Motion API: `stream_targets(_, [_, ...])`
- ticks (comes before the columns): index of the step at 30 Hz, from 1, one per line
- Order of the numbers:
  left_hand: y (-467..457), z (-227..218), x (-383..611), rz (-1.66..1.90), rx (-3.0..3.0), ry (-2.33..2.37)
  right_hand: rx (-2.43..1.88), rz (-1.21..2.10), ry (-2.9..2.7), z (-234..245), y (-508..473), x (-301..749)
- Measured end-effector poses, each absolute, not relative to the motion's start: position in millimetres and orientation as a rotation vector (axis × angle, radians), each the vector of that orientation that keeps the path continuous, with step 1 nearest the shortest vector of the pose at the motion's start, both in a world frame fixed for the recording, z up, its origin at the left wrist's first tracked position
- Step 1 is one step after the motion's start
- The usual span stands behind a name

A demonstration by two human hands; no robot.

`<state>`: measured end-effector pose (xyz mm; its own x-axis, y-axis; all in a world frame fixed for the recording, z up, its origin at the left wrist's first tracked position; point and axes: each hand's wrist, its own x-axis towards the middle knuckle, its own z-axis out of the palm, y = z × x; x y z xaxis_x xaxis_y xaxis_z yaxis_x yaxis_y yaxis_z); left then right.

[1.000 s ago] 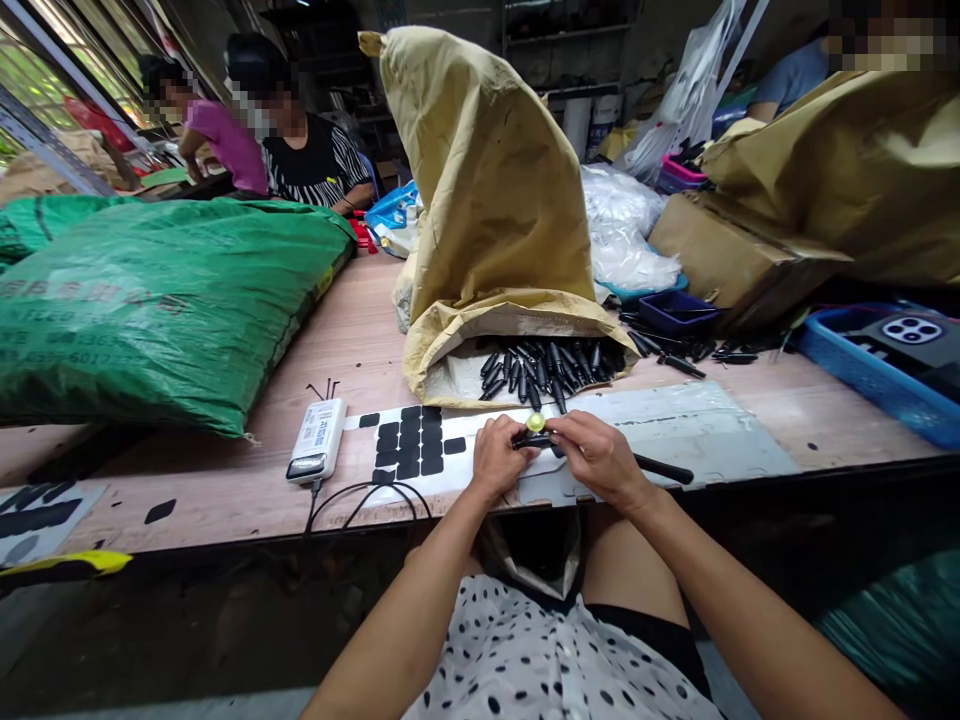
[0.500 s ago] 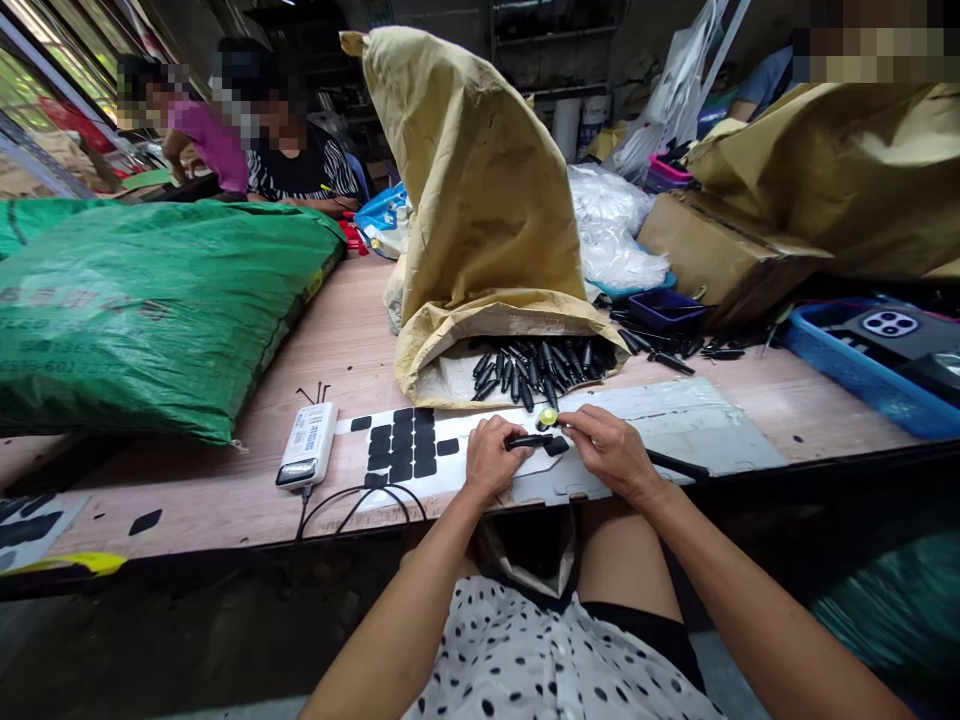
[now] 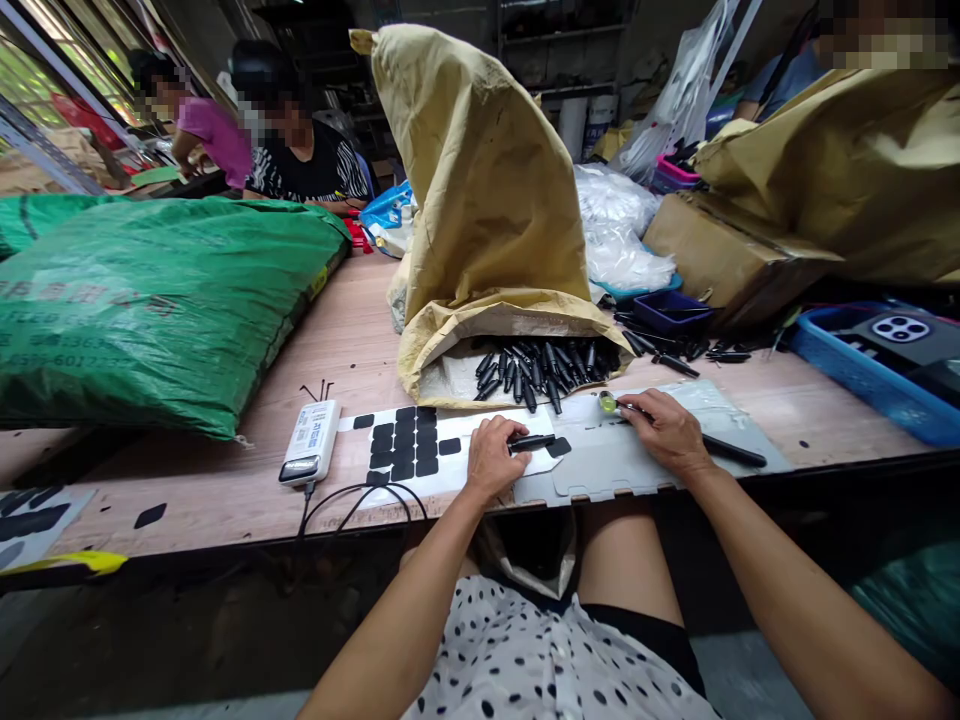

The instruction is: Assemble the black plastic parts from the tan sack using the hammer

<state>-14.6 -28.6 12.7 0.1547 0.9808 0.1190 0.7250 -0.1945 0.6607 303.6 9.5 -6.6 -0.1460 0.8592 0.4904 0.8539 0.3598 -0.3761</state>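
Note:
My left hand is closed around a slim black pen-like part, which points right above the white sheet. By its tip lies a rounded black square piece. Farther right, my right hand grips the dark handle of a small hammer-like tool; its round yellow-green head sticks out to the left of my fingers. Rows of black square pieces lie on the white sheet left of my left hand. Beyond my hands, many similar black parts spill from the mouth of a brown paper sack.
A white power bank with black cables stands left of the sheet. A full green sack covers the left side. On the right are a cardboard box and a blue tray with a phone. Several people sit beyond.
My right hand has moved right with the hammer-like tool, away from the pen-like part. My left hand has stayed nearly in place, still holding that part.

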Motion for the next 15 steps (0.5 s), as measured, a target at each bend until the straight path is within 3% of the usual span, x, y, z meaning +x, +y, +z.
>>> stream_targets(15, [-27.7, 10.9, -15.7, 0.749, 2.018, 1.593, -1.583, -0.058, -2.003, -13.0, 6.9, 294.8])
